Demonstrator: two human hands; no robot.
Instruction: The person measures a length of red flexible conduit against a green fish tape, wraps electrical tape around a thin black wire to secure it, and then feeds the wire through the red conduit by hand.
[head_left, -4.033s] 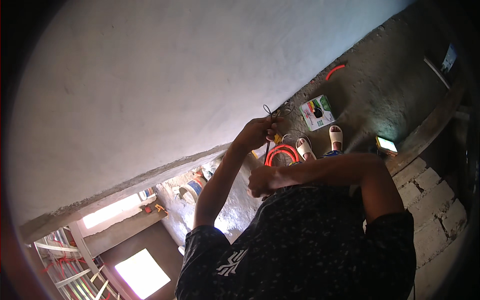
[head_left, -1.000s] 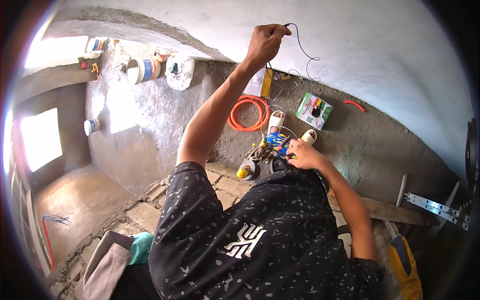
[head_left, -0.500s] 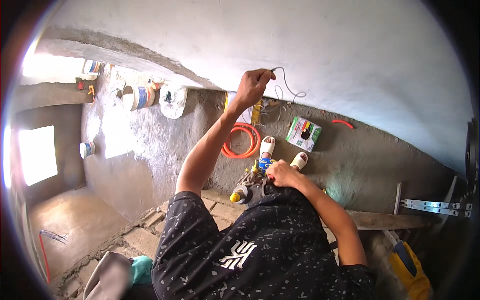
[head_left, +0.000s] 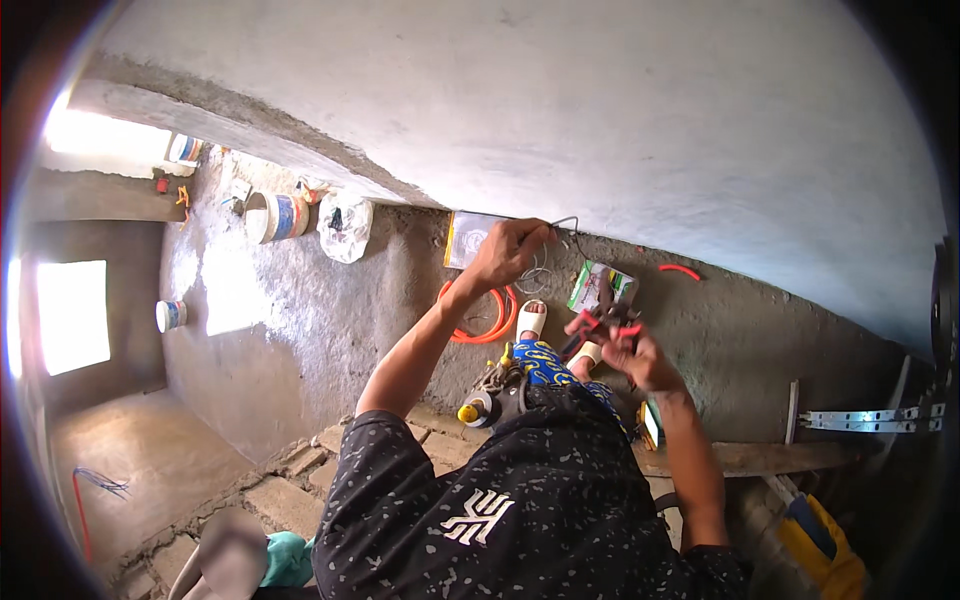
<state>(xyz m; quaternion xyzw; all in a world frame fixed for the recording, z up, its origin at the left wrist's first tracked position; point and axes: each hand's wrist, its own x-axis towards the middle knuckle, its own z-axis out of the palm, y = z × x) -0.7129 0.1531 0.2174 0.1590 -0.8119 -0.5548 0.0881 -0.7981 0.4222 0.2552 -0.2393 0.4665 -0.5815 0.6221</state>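
Note:
My left hand (head_left: 508, 252) is closed, pinching a thin grey wire (head_left: 576, 226) near the wall; the wire's loose part bends over to the right of the fingers. In my right hand (head_left: 645, 365) is a pair of red-handled pliers (head_left: 606, 318), held out in front of my waist with the dark jaws toward the wall. The handles look spread, though motion blurs them a little. A gap separates the pliers from the wire. At my waist hangs a tool pouch (head_left: 510, 392) with a yellow-centred roll of tape (head_left: 478, 408).
On the floor by my feet lie a coil of orange tubing (head_left: 497, 318), a green and white box (head_left: 588, 285) and a short orange tube piece (head_left: 680, 271). Buckets (head_left: 275, 217) and a white sack (head_left: 345, 228) stand left. A perforated metal strip (head_left: 870, 419) is at right.
My left hand has come down and closer to me with the wire. My right hand has left my waist and now holds the red-handled pliers out in front.

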